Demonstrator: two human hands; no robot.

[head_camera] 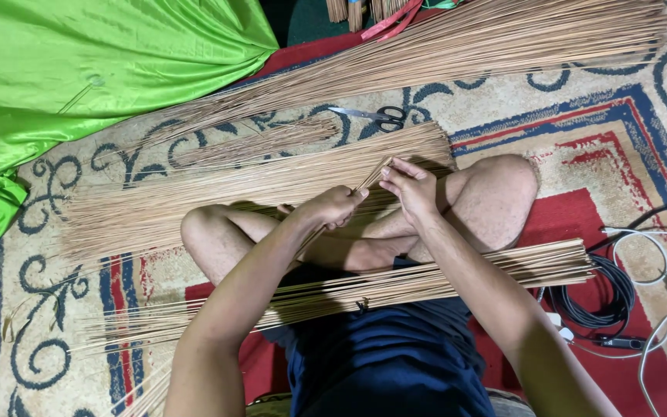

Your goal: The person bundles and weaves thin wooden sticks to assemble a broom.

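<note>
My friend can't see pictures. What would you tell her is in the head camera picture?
A person sits cross-legged on a patterned rug, left hand and right hand together pinching a few thin sticks. Stick bundles lie across the lap and rug. Scissors lie beyond, green cloth to the left, cables on the right.

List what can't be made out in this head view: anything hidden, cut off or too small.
- Left hand: its fingers curl around a small bunch of sticks, hiding how many it holds.
- Right hand: the fingertips on the bunch's tip hide that end.
- Long stick pile: cut off by the top right edge.
- Scissors: the blades' tips blur into the carpet pattern.
- Cable coil: its ends are too small to trace.
</note>
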